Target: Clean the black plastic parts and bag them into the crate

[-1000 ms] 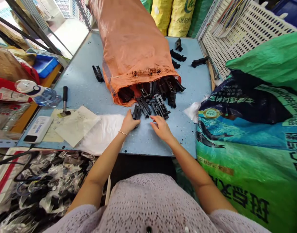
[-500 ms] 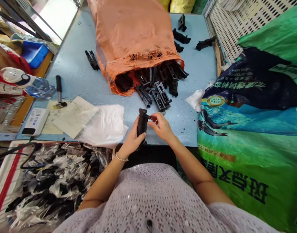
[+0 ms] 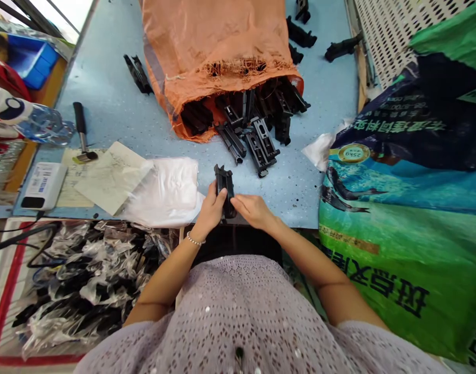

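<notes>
My left fingers (image 3: 217, 197) curl around a black plastic part (image 3: 224, 182), holding it upright, while my right fingers (image 3: 241, 204) lie together, tips touching it; a slackened grip could drop it onto the table (image 3: 105, 104).

The left forearm (image 3: 163, 275) and right forearm (image 3: 308, 259) are held forward, the left hand (image 3: 210, 212) curled closed, the right hand (image 3: 253, 211) kept just beside it, fingers extended.

Plastic parts (image 3: 261, 145) lie before a sack (image 3: 218, 62) on the table (image 3: 105, 104).
</notes>
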The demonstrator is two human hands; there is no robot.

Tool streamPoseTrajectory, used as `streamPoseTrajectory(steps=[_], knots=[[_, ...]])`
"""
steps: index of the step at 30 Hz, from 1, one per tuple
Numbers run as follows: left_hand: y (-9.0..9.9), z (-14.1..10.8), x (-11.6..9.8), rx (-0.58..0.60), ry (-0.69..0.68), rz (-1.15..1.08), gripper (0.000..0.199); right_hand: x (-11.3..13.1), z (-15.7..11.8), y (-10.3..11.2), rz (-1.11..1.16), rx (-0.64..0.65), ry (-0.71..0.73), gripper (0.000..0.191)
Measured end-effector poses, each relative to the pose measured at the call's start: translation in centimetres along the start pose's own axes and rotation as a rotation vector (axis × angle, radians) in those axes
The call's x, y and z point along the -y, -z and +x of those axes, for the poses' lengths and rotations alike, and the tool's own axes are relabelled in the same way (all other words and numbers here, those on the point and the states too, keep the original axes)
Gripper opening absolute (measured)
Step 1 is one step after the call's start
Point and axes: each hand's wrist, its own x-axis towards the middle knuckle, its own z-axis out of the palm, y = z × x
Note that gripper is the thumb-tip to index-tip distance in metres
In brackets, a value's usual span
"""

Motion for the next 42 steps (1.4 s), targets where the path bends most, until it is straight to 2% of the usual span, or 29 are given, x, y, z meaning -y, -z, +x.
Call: streamPoseTrajectory(steps=[2,5,8,10,14,16,18,21,24,26,29,31,34,36,38,42], knots=[[-0.8,-0.2,0.4,0.043,0.066,0.116,0.068,-0.5,2.9,1.3,-0.101,-0.098,-0.087,0.043],[-1.8,-0.6,0.5,0.043,0.085,0.384,0.074,-1.9,9.2,3.0,-0.298,-0.282,-0.253,0.039],[-1.4,-0.5,0.1,0.028,0.03,0.568,0.067,-3.6,14.2,4.0,-0.386,-0.224,-0.354,0.042],[-0.3,0.3,0.1,-0.006,-0.04,0.555,0.058,-4.2,15.4,4.3,-0.396,-0.178,-0.384,0.041],[1.3,3.8,0.9,-0.147,-0.17,0.26,0.046,-3.8,14.1,4.0,-0.394,-0.188,-0.385,0.039],[1.2,5.9,1.3,-0.192,-0.136,0.083,0.043,-3.1,13.6,3.1,-0.399,-0.184,-0.376,0.047],[0.9,7.4,1.5,-0.177,-0.053,-0.075,0.043,-2.6,13.9,2.2,-0.374,-0.137,-0.392,0.055],[1.4,8.3,1.3,-0.171,-0.008,-0.169,0.039,-2.5,15.9,1.7,-0.279,-0.019,-0.439,0.05],[2.8,8.6,1.1,-0.321,-0.061,-0.149,0.036,-2.5,17.3,2.2,-0.22,0.01,-0.49,0.044],[3.7,8.8,0.9,-0.355,-0.027,-0.223,0.043,-1.8,16.8,2.6,-0.162,0.021,-0.446,0.039],[4.5,7.9,0.1,-0.226,0.015,-0.417,0.053,0.0,13.5,2.8,0.015,0.121,-0.195,0.029],[4.8,6.2,-0.7,-0.136,-0.007,-0.49,0.055,1.2,10.8,2.8,0.078,0.117,-0.094,0.033],[5.0,2.9,-2.3,-0.026,0.005,-0.515,0.055,2.0,8.2,3.0,-0.019,-0.114,-0.073,0.042],[4.9,1.3,-3.2,0.019,0.039,-0.518,0.055,1.8,7.8,3.1,-0.102,-0.205,-0.005,0.042],[4.6,0.6,-3.8,0.01,0.051,-0.523,0.055,1.4,7.8,3.2,-0.097,-0.157,0.024,0.043],[4.3,1.1,-4.0,-0.068,0.06,-0.531,0.049,1.1,6.3,2.5,0.035,-0.083,-0.047,0.047]])
